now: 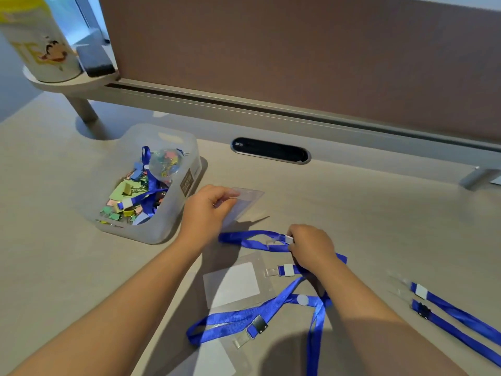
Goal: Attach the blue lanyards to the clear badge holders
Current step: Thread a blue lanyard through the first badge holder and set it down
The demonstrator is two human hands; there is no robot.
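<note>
My left hand point(206, 207) pinches a clear badge holder point(245, 203) by its near edge, lifted a little off the desk. My right hand point(311, 246) grips the clip end of a blue lanyard point(249, 240) whose loop lies to the left. Below it lies another clear badge holder with a white card point(233, 283), a lanyard strap clipped to its right edge. A further blue lanyard point(260, 313) crosses a third holder point(217, 356) at the bottom edge. Two more lanyard ends point(455, 318) lie at the right.
A translucent plastic bin point(173, 213) at the left holds coloured binder clips and blue lanyards. A cable slot point(271, 150) sits in the desk behind. A brown partition point(298, 55) runs along the back, with a shelf bearing a printed cup point(40, 47) at far left.
</note>
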